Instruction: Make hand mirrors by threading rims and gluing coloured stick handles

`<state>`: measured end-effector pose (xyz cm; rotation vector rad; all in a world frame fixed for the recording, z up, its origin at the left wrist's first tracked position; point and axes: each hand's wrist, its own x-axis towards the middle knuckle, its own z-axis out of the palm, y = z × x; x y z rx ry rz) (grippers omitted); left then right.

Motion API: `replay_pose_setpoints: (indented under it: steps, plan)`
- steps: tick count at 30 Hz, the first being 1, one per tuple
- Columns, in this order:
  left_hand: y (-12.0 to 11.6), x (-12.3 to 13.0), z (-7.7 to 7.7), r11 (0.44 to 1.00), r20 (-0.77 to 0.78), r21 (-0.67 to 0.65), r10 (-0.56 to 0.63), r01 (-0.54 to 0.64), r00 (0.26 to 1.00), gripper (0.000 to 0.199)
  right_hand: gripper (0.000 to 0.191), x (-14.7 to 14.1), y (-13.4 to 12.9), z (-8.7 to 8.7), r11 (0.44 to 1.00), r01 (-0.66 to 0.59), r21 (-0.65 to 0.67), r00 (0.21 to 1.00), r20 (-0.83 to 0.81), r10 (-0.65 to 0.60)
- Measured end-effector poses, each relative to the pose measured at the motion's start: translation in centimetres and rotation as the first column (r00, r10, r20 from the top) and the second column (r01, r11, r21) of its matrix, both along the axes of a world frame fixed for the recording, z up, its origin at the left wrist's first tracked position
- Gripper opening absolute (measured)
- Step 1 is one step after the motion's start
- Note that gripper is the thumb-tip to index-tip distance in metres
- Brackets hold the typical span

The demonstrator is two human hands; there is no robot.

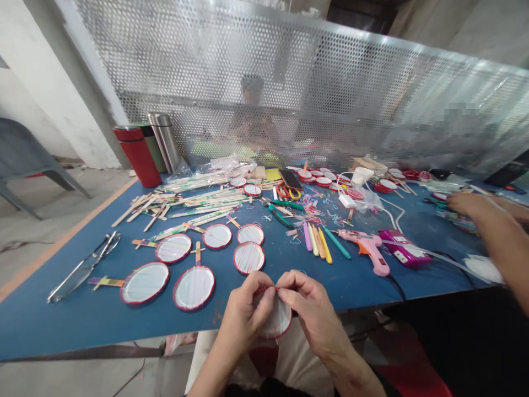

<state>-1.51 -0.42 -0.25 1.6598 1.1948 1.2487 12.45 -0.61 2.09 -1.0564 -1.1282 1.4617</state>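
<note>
Just off the table's near edge, my left hand (253, 304) grips a round, pale disc with a red rim (276, 322). My right hand (306, 306) pinches the rim of the same disc at its top, so the two sets of fingertips almost meet there. What lies between the fingertips is too small to make out. Beyond my hands on the table rests a similar red-rimmed disc (248, 257) without a visible handle. To the left lie several more such discs with stick handles, among them one with a purple and yellow handle (145, 283).
A blue table (82, 331) carries eyeglasses (85, 267), wooden sticks (144, 210), pliers (281, 214), coloured markers (322, 242), a pink glue gun (370, 248) and a purple power strip (404, 249). Bottles (138, 157) stand back left. Another person's arm (496, 231) reaches in from the right.
</note>
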Motion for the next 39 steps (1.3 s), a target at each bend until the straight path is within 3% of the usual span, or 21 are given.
replay_pose_setpoints:
  steps: [8, 12, 16, 20, 25, 27, 32, 36, 39]
  plan:
    - [0.0, 0.1, 0.0, 0.997, 0.004, -0.077, 0.006, -0.005, 1.0, 0.009, 0.012, 0.2, 0.1, 0.0, 1.0, -0.011, 0.028, 0.999, 0.034, 0.01]
    - [0.1, 0.2, 0.2, 0.983, 0.059, -0.181, -0.004, 0.015, 0.998, 0.015, 0.014, 0.7, -0.1, -0.2, 0.999, -0.044, 0.017, 0.994, 0.102, 0.042]
    - [0.2, 0.0, 0.2, 0.982, 0.127, -0.187, -0.012, 0.036, 0.992, 0.023, 0.02, 1.5, -0.3, -0.4, 0.998, -0.05, 0.044, 0.989, 0.143, 0.044]
    - [0.1, 0.0, 0.2, 0.979, 0.241, -0.196, -0.008, 0.057, 0.97, 0.029, 0.023, 2.4, -0.4, -0.6, 0.997, 0.062, 0.041, 0.989, 0.132, -0.067]
    - [0.2, 0.5, 0.5, 0.95, 0.221, -0.238, -0.151, 0.203, 0.964, 0.028, 0.026, 3.5, -0.3, -1.3, 0.97, 0.238, 0.056, 0.95, 0.195, -0.245]
    - [0.3, 0.8, 0.5, 0.958, 0.154, -0.242, -0.117, 0.153, 0.981, 0.026, 0.025, 3.6, -0.2, -1.7, 0.953, 0.295, 0.066, 0.934, 0.193, -0.302]
    - [0.1, 1.8, -0.1, 0.985, -0.082, -0.108, 0.123, -0.131, 0.989, 0.026, 0.022, 2.6, -0.4, -2.5, 0.89, 0.398, 0.222, 0.872, 0.21, -0.442]
    - [-0.4, 2.4, -0.6, 0.985, -0.208, 0.017, 0.174, -0.175, 0.962, 0.014, 0.016, 1.7, -0.9, -2.7, 0.82, 0.426, 0.383, 0.808, 0.247, -0.535]
    - [-0.5, 2.6, -0.6, 0.981, -0.236, 0.073, 0.193, -0.181, 0.952, 0.016, 0.014, 1.6, -1.2, -3.1, 0.811, 0.407, 0.42, 0.807, 0.25, -0.535]
